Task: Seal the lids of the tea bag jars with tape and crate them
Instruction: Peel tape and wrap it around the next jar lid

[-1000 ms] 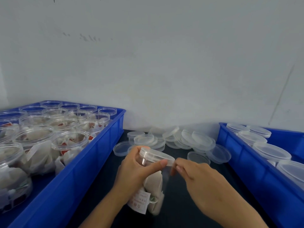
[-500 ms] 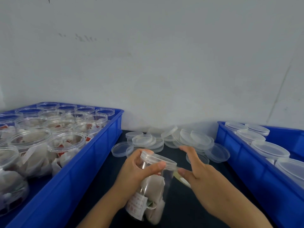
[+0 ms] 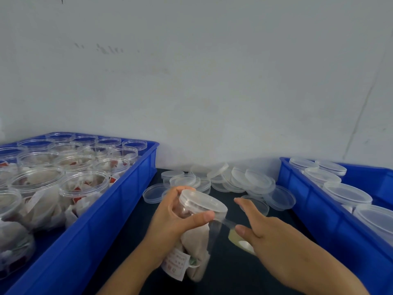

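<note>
The jar point(image 3: 191, 235) sits low in the middle of the view, tilted with its lid point(image 3: 203, 201) leaning toward one o'clock, clear of the dark worktop point(image 3: 131, 235) as far as I can tell. The left hand point(image 3: 172, 222) has its grip clenched round the jar's neck, thumb pressed on the wall just under the lid rim. At three o'clock from the jar the right hand point(image 3: 270, 233) holds a roll of clear tape point(image 3: 240, 241) under its palm, thumb on the roll and forefinger stretched out free; a strip of tape point(image 3: 225, 221) runs taut from roll to jar beneath the left thumb.

To do this wrap well, I judge the thumb should pin the tape's start firmly while the roll travels round, keeping the strip tight and half on the lid edge, half on the jar wall, so the seam is bridged. Turning the jar in the left hand is likely easier than circling the roll. Slack would leave wrinkles and a poor seal.

Open jars fill the blue crate point(image 3: 119, 201) at nine o'clock; lidded ones stand in the other crate point(image 3: 319, 213) at three o'clock; spare lids point(image 3: 251, 182) lie at twelve
</note>
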Motion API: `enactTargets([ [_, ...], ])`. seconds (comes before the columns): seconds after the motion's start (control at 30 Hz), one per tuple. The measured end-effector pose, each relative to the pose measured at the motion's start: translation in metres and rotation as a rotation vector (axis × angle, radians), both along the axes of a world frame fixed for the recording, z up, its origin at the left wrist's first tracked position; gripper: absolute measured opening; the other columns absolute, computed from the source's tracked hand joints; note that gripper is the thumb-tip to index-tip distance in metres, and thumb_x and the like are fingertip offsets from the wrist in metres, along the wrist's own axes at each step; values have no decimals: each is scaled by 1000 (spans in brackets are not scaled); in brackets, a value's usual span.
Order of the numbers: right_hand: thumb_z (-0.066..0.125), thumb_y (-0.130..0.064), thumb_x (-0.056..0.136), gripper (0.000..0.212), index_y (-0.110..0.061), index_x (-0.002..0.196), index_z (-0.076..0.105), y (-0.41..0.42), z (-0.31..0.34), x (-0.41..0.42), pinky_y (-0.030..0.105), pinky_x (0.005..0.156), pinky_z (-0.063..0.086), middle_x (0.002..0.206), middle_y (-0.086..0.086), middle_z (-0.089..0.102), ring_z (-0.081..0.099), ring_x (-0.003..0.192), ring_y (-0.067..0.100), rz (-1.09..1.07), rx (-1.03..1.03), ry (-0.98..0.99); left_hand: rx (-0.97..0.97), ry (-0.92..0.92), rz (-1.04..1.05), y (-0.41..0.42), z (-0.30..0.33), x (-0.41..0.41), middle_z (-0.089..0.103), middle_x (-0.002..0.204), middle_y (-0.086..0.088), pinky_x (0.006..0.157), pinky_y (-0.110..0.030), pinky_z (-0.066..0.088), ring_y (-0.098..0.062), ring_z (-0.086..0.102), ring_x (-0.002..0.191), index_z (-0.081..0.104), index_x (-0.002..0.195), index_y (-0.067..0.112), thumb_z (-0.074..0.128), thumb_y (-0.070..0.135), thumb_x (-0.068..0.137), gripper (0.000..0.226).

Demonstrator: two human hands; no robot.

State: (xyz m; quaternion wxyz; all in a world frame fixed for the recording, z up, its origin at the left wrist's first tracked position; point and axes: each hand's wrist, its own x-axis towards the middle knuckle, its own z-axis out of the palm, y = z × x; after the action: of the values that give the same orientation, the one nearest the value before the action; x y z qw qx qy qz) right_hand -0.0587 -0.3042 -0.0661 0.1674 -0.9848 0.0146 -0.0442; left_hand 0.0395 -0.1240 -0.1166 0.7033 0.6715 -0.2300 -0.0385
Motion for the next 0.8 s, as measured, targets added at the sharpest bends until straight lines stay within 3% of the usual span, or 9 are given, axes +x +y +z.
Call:
enactTargets([
  [0.13, 36, -40, 103, 55, -42, 148, 4, 2, 4, 8, 33, 77, 53, 67, 2, 59, 60, 65, 16, 8, -6, 59, -44, 67, -76, 0, 3, -1, 73, 104, 0, 74, -25, 55, -17, 71, 94, 62, 114, 22, 83, 52, 43, 79],
  [0.3, 38, -35, 103, 50, -51, 144, 13, -1, 6, 12, 35, 79, 55, 76, 2, 65, 60, 63, 14, 67, 38, 59, -82, 103, -158, 3, 6, -1, 75, 95, -10, 65, -22, 55, -23, 73, 82, 73, 96, 23, 83, 46, 48, 54],
  [0.43, 34, -39, 103, 47, -55, 144, 18, -1, 2, 14, 26, 69, 50, 61, -7, 49, 45, 52, 5, 87, 27, 44, -85, 125, -222, 3, 2, -3, 75, 89, -9, 62, -23, 55, -21, 72, 75, 75, 86, 30, 80, 48, 53, 38],
  [0.5, 34, -38, 104, 48, -59, 143, 18, -1, 0, 14, 26, 75, 50, 72, -7, 57, 55, 64, 8, 80, 47, 51, -79, 155, -232, 3, 1, -5, 75, 92, -11, 63, -24, 56, -23, 73, 80, 76, 91, 27, 72, 54, 71, 34],
  [0.6, 37, -31, 104, 55, -67, 139, 13, 0, -3, 11, 35, 95, 50, 113, -1, 67, 63, 103, 18, 85, 63, 103, -83, 299, -123, -5, -2, -1, 76, 84, -13, 59, -21, 56, -19, 74, 77, 75, 104, 10, 39, 52, 93, 57],
  [0.67, 36, -30, 104, 56, -68, 138, 11, 1, -5, 11, 36, 97, 48, 118, -1, 65, 62, 105, 17, 84, 46, 91, -42, 250, -51, -10, -2, 1, 76, 83, -6, 63, -21, 56, -14, 74, 78, 69, 112, 14, 28, 53, 94, 60],
  [0.73, 33, -38, 104, 47, -65, 139, 17, 1, -6, 12, 34, 97, 48, 115, -6, 64, 60, 103, 12, 81, 78, 42, 10, 137, -9, -12, -3, -2, 76, 91, -3, 72, -24, 55, -15, 73, 86, 70, 107, 19, 29, 58, 88, 60],
  [0.8, 32, -42, 103, 42, -60, 140, 24, 2, -8, 13, 32, 96, 48, 113, -10, 63, 59, 102, 9, 76, 93, -11, 6, 20, 112, -9, -6, -4, 75, 84, -3, 65, -15, 51, -7, 71, 77, 70, 100, 16, 31, 54, 88, 57],
])
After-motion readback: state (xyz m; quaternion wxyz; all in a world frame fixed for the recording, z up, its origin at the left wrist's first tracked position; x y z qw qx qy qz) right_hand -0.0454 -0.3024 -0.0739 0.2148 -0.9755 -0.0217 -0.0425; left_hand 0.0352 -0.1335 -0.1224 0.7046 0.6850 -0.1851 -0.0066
